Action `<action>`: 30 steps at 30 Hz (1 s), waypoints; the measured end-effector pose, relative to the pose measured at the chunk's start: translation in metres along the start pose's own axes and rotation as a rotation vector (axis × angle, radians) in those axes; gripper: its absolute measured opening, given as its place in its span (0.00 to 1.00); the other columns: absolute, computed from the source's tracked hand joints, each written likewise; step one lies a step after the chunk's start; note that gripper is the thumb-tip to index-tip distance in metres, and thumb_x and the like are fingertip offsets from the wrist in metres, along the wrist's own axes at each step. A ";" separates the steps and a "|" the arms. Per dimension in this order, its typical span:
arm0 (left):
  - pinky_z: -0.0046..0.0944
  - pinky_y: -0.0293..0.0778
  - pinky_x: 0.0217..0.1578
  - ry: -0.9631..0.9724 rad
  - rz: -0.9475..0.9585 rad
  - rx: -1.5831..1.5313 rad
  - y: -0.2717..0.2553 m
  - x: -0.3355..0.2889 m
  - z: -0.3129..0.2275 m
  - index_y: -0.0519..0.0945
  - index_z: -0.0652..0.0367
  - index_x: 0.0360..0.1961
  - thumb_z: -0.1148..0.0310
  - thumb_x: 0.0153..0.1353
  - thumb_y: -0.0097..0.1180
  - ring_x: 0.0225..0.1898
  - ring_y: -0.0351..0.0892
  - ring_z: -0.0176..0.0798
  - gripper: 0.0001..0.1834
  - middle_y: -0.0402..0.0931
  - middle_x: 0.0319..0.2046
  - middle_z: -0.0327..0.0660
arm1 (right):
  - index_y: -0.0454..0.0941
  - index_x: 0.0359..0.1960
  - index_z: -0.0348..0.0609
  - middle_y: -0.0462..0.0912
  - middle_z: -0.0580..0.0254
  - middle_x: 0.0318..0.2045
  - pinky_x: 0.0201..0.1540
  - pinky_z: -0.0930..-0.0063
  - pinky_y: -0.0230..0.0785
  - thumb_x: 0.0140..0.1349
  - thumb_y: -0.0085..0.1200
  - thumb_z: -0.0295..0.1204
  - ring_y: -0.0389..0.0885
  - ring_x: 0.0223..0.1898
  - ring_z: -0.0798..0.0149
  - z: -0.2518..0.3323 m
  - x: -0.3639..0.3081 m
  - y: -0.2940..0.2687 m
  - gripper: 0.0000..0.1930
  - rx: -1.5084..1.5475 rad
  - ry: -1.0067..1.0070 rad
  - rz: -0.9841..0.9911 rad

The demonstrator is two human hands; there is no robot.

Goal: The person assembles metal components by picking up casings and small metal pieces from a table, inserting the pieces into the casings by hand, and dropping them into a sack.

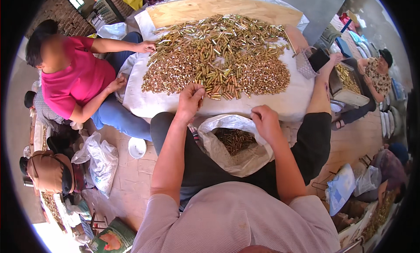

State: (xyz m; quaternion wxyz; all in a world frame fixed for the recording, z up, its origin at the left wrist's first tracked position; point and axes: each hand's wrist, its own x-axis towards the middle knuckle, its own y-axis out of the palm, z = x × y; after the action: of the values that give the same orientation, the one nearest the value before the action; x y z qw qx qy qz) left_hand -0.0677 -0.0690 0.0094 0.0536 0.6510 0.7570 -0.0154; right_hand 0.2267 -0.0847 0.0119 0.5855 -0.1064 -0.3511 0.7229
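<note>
A wide heap of small brass- and copper-coloured metal pieces [218,38], many of them tube-shaped, covers a white-clothed table [144,100]. At its near edge, my left hand [190,102] is closed in a pinch; whatever lies between the fingertips is too small to make out. My right hand [265,121] hangs over the right rim of an open white woven sack [258,161], fingers curled, their contents hidden. Between my legs, the sack holds many darker small metal pieces [234,141].
A co-worker in a pink shirt [78,78] sits left, one hand at the heap. A wooden board [223,10] edges the table's far side. Right of the heap is a pale basket [305,64]. A white bowl [137,147] and a filled plastic bag [103,165] are on the floor.
</note>
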 end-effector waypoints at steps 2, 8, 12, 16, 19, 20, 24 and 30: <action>0.25 0.61 0.16 0.000 0.037 -0.029 0.009 0.004 -0.004 0.75 0.61 0.40 0.70 0.69 0.51 0.17 0.66 0.24 0.05 0.76 0.27 0.34 | 0.79 0.33 0.38 0.78 0.46 0.30 0.39 0.55 0.71 0.58 0.55 0.25 0.78 0.34 0.41 -0.015 0.015 -0.006 0.04 -0.104 -0.032 -0.041; 0.26 0.64 0.16 0.022 0.188 -0.080 0.046 0.023 -0.030 0.75 0.61 0.41 0.70 0.70 0.50 0.18 0.68 0.25 0.06 0.77 0.28 0.35 | 0.80 0.35 0.39 0.79 0.43 0.32 0.42 0.53 0.72 0.56 0.55 0.24 0.79 0.36 0.41 -0.051 0.057 -0.013 0.06 -0.357 -0.026 -0.028; 0.27 0.66 0.17 -0.003 0.221 -0.089 0.051 0.033 -0.019 0.75 0.61 0.41 0.69 0.70 0.50 0.18 0.71 0.26 0.06 0.78 0.29 0.36 | 0.81 0.36 0.39 0.79 0.43 0.32 0.42 0.53 0.72 0.54 0.58 0.24 0.79 0.37 0.42 -0.060 0.075 -0.014 0.07 -0.442 0.016 0.002; 0.26 0.68 0.19 -0.038 0.226 -0.125 0.049 0.033 -0.002 0.76 0.60 0.41 0.67 0.70 0.53 0.20 0.73 0.26 0.07 0.78 0.28 0.34 | 0.80 0.35 0.39 0.78 0.43 0.33 0.43 0.53 0.72 0.53 0.58 0.24 0.79 0.37 0.41 -0.075 0.079 -0.013 0.07 -0.452 0.037 0.043; 0.25 0.68 0.19 -0.064 0.242 -0.146 0.052 0.036 -0.004 0.76 0.61 0.42 0.67 0.69 0.53 0.20 0.72 0.26 0.08 0.79 0.29 0.35 | 0.79 0.34 0.40 0.77 0.44 0.33 0.42 0.52 0.72 0.53 0.58 0.24 0.78 0.36 0.41 -0.082 0.080 -0.008 0.07 -0.422 -0.012 0.017; 0.25 0.68 0.19 -0.062 0.250 -0.155 0.053 0.037 -0.003 0.76 0.61 0.42 0.67 0.69 0.53 0.20 0.72 0.25 0.08 0.79 0.30 0.35 | 0.79 0.34 0.40 0.77 0.44 0.33 0.41 0.53 0.72 0.53 0.58 0.24 0.78 0.36 0.42 -0.083 0.079 -0.007 0.07 -0.437 0.000 0.030; 0.25 0.68 0.19 -0.082 0.281 -0.166 0.058 0.037 -0.003 0.76 0.61 0.42 0.67 0.69 0.54 0.20 0.72 0.25 0.08 0.79 0.30 0.35 | 0.79 0.38 0.41 0.77 0.42 0.37 0.41 0.49 0.72 0.56 0.51 0.25 0.79 0.39 0.39 -0.088 0.072 0.002 0.09 -0.490 0.030 0.077; 0.26 0.67 0.19 -0.103 0.283 -0.151 0.062 0.036 0.005 0.77 0.62 0.43 0.70 0.68 0.55 0.21 0.71 0.24 0.07 0.78 0.28 0.35 | 0.80 0.35 0.43 0.78 0.48 0.34 0.40 0.54 0.72 0.55 0.58 0.23 0.79 0.37 0.43 -0.082 0.070 0.005 0.06 -0.434 0.077 0.044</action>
State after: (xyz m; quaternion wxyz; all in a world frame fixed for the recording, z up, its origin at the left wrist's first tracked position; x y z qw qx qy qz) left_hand -0.0115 -0.0250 0.0034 0.1428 0.7435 0.6531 0.0159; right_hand 0.2487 0.0107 -0.0338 0.5458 -0.2650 -0.4736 0.6384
